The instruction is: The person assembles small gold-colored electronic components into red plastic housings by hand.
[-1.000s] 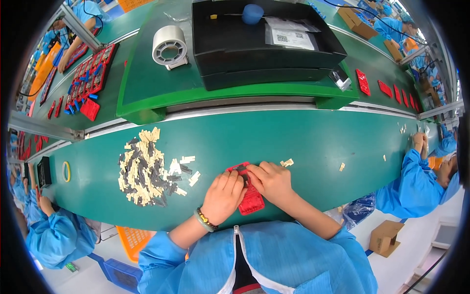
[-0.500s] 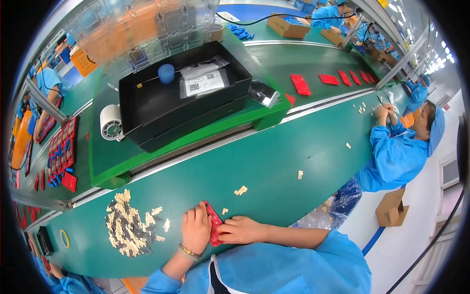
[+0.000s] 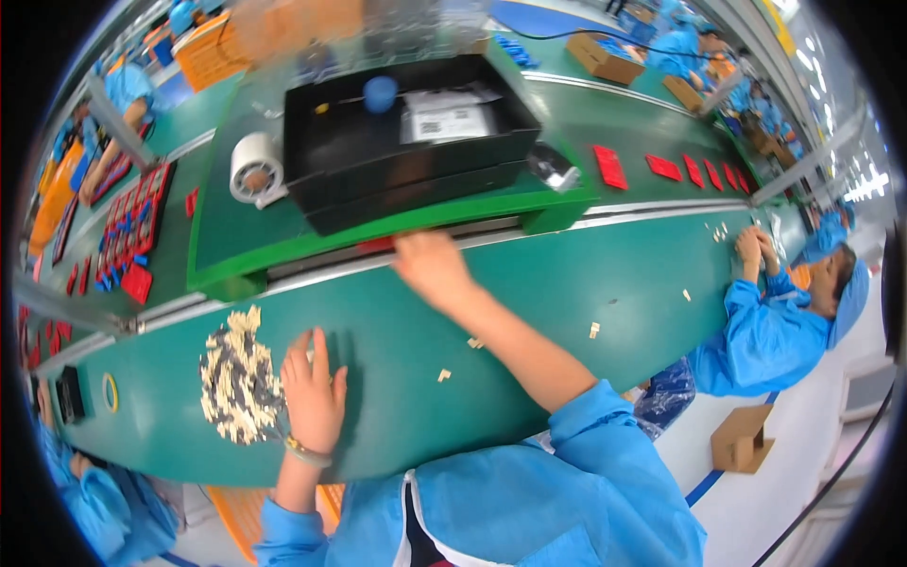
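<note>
the right hand [image 3: 432,271] is stretched to the far side of the bench [image 3: 567,283], its fingers brought close to the front edge of a raised green platform [image 3: 222,227]. a red piece [image 3: 376,245] is seen just left of those fingertips, partly hidden by the platform's edge; as the hand is blurred, it cannot be told whether the piece is gripped. the left hand [image 3: 314,397] is held partly open with its thumb apart, nothing being seen in its grasp, beside the right edge of a pile of cream and dark pieces [image 3: 236,387]. a loose cream piece [image 3: 444,375] is left lying farther right. on the platform, a white roll [image 3: 252,156] is set left of a black box [image 3: 406,189].
</note>
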Action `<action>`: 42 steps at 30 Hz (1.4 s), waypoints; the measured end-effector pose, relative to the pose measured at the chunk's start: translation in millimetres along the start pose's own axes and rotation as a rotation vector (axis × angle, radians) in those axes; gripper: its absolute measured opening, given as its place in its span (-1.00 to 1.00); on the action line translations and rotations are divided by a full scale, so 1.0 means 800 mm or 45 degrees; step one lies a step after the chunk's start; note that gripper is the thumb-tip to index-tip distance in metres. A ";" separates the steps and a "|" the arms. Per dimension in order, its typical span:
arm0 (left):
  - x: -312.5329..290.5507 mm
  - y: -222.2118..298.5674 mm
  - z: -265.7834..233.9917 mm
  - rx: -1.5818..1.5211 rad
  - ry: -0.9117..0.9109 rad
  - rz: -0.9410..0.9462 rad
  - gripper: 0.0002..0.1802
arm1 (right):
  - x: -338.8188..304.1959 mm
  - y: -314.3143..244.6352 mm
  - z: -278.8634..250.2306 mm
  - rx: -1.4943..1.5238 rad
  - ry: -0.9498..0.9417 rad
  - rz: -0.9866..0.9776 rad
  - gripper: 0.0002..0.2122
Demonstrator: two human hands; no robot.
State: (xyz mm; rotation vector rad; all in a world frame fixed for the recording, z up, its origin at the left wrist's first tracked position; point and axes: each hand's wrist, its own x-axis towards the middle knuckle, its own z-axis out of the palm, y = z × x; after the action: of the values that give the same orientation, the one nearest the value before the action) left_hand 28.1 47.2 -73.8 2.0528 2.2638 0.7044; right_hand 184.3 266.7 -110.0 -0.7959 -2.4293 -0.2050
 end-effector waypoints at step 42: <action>-0.072 -0.064 0.008 0.464 -0.020 -0.209 -0.39 | -0.133 0.346 -0.079 -0.293 0.020 0.636 -0.67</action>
State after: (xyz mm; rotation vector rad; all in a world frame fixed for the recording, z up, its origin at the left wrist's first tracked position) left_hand -10.1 -7.7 -113.4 1.9538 2.6768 0.2811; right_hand 446.1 419.4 -126.3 -1.4639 -2.1322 -0.2939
